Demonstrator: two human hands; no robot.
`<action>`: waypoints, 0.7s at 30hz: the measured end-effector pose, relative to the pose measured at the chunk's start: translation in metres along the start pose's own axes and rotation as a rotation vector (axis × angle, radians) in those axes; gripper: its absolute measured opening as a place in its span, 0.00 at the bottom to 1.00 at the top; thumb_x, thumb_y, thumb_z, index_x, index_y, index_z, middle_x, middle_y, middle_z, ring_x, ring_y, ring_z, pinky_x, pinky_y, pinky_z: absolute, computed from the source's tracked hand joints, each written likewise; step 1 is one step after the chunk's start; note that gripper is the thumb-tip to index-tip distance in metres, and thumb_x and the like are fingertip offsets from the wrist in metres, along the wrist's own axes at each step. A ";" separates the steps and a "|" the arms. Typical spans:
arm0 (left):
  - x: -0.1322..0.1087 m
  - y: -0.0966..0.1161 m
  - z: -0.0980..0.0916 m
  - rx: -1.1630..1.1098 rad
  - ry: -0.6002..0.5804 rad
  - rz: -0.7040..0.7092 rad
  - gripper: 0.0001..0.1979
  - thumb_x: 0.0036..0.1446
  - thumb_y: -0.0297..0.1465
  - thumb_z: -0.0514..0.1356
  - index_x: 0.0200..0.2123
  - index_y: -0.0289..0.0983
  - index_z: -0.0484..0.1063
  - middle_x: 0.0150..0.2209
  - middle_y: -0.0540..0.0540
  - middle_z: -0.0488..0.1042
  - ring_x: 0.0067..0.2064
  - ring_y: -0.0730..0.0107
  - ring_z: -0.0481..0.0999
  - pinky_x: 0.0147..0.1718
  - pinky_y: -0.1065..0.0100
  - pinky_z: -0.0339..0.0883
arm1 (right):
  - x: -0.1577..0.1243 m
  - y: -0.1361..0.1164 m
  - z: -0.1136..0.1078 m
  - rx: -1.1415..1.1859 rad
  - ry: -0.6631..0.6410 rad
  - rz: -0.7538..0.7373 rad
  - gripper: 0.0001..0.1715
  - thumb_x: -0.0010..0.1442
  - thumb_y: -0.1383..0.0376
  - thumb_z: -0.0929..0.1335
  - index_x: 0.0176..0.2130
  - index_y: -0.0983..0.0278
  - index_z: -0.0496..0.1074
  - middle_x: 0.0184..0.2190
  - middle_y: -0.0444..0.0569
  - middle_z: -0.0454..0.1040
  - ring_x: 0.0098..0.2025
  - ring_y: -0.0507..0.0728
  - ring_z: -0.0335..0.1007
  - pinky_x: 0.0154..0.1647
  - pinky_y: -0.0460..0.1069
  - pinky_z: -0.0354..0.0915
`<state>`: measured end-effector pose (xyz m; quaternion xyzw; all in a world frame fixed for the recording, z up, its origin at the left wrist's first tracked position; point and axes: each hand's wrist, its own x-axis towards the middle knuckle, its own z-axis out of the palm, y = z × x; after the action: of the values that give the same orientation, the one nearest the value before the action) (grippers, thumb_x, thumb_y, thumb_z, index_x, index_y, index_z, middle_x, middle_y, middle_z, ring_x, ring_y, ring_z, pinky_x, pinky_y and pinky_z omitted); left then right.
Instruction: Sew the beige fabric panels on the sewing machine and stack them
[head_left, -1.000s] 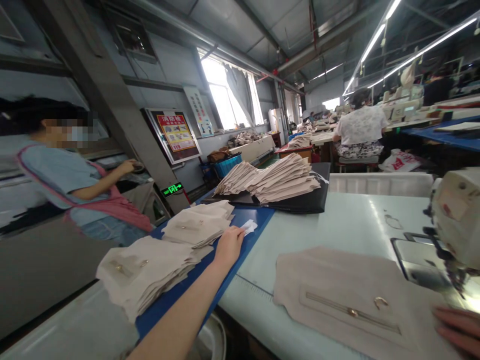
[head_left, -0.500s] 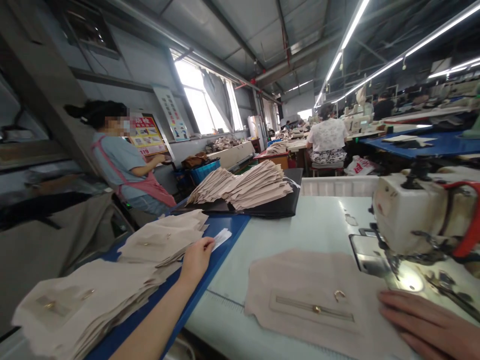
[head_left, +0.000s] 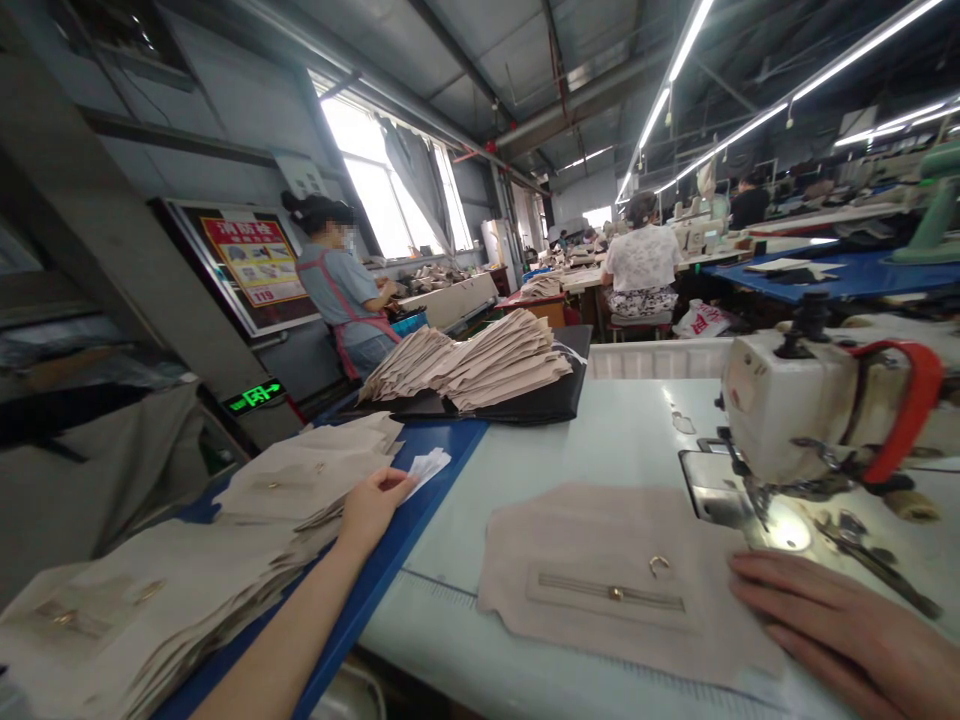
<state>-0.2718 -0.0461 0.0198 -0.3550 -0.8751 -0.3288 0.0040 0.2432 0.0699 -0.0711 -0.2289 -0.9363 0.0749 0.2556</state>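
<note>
My left hand point(head_left: 371, 508) reaches out to the left and pinches a small white paper slip point(head_left: 426, 466) beside a stack of beige fabric pieces point(head_left: 311, 470) on the blue board point(head_left: 420, 505). My right hand point(head_left: 840, 630) lies flat, fingers stretched, on the right edge of a beige fabric panel point(head_left: 622, 585) with a zipper and a metal ring, spread on the pale table point(head_left: 622, 440). The white sewing machine point(head_left: 810, 405) stands just beyond that hand, its lamp lit over the needle plate.
A nearer, larger stack of beige pieces point(head_left: 135, 610) fills the lower left. A heap of folded pieces point(head_left: 480, 365) rests on a black sheet at the table's far end. A person in a pink apron point(head_left: 341, 290) stands left; another sits ahead point(head_left: 645, 265).
The view has swung right and lower, bringing the sewing machine and my right hand into sight. My left hand stays at the paper slip by the stack. The person in the apron has moved farther off.
</note>
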 end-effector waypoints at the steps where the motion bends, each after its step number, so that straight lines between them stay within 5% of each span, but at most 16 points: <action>1: 0.000 0.000 0.000 -0.013 -0.009 -0.003 0.15 0.45 0.44 0.61 0.27 0.38 0.76 0.25 0.49 0.79 0.32 0.60 0.78 0.32 0.68 0.67 | 0.002 -0.002 -0.002 0.011 0.006 -0.001 0.20 0.66 0.58 0.66 0.56 0.50 0.76 0.56 0.45 0.76 0.55 0.64 0.75 0.55 0.56 0.73; 9: -0.003 0.006 -0.004 -0.044 -0.008 -0.015 0.14 0.48 0.42 0.59 0.28 0.40 0.79 0.29 0.50 0.81 0.36 0.57 0.79 0.34 0.67 0.69 | 0.018 -0.020 -0.020 0.098 -0.003 0.040 0.18 0.67 0.57 0.66 0.53 0.53 0.79 0.53 0.47 0.78 0.54 0.62 0.76 0.55 0.53 0.74; 15: -0.003 0.013 -0.012 0.008 0.103 0.021 0.10 0.49 0.39 0.58 0.27 0.40 0.75 0.25 0.47 0.79 0.33 0.55 0.79 0.33 0.63 0.70 | 0.021 -0.025 -0.024 -0.015 -0.082 0.008 0.19 0.68 0.60 0.64 0.55 0.55 0.77 0.55 0.48 0.77 0.56 0.61 0.75 0.57 0.55 0.72; 21: -0.014 0.052 -0.019 0.012 0.227 0.305 0.10 0.55 0.38 0.54 0.32 0.41 0.74 0.38 0.46 0.80 0.44 0.52 0.78 0.49 0.55 0.70 | 0.028 -0.038 -0.041 0.021 -0.115 -0.032 0.20 0.70 0.62 0.63 0.57 0.58 0.75 0.57 0.50 0.76 0.58 0.61 0.72 0.62 0.55 0.67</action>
<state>-0.2329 -0.0383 0.0616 -0.4441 -0.8070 -0.3572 0.1548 0.2283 0.0498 -0.0136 -0.2065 -0.9521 0.0938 0.2051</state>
